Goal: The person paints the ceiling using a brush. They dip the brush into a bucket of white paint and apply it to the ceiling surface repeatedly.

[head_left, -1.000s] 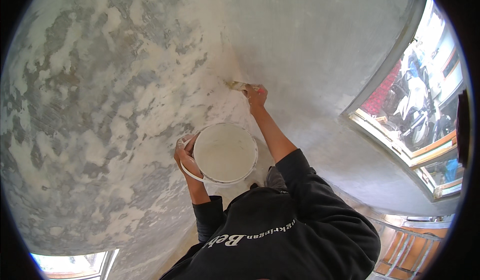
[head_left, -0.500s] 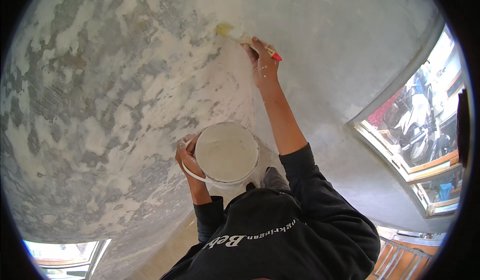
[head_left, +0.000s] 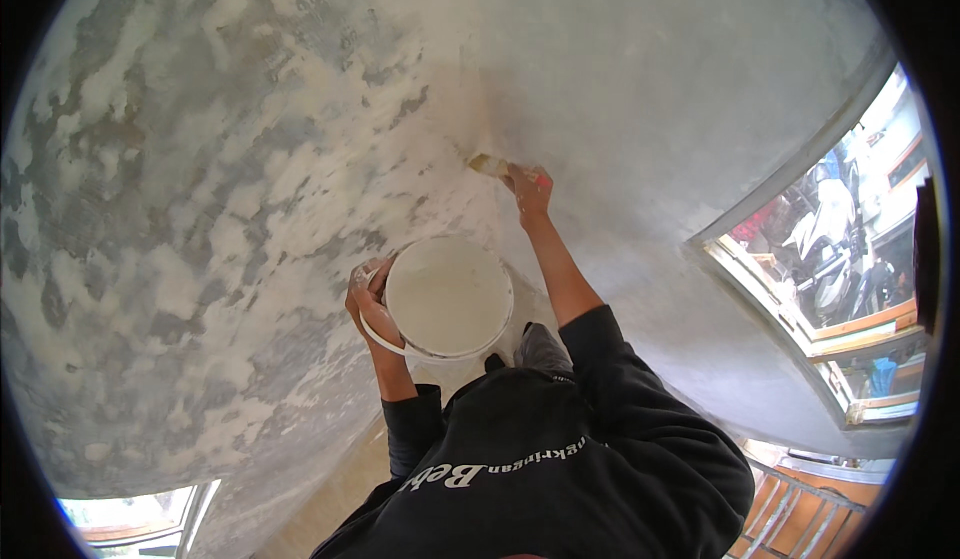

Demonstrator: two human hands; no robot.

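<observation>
My right hand (head_left: 530,189) is closed round the handle of a paintbrush (head_left: 489,165), whose pale yellowish bristles meet the wall near the corner. White smears mark the skin of that hand. At the left, my left hand (head_left: 370,299) grips the side and handle of a white bucket (head_left: 450,294), held in front of my body. Pale, whitish liquid shows inside the bucket. The patchy grey-and-white wall (head_left: 200,189) stands to the left of the brush, and a smoother grey wall (head_left: 640,109) lies to its right.
On the right, a wood-framed window (head_left: 830,349) looks onto a parked motorcycle (head_left: 830,219). Another window (head_left: 130,519) is at the lower left. A metal railing (head_left: 800,504) shows at the lower right. My foot (head_left: 540,349) is partly visible below the bucket.
My right hand has brought the paintbrush down along the wall corner, closer to the bucket. The bucket, still in my left hand, has shifted only slightly.
</observation>
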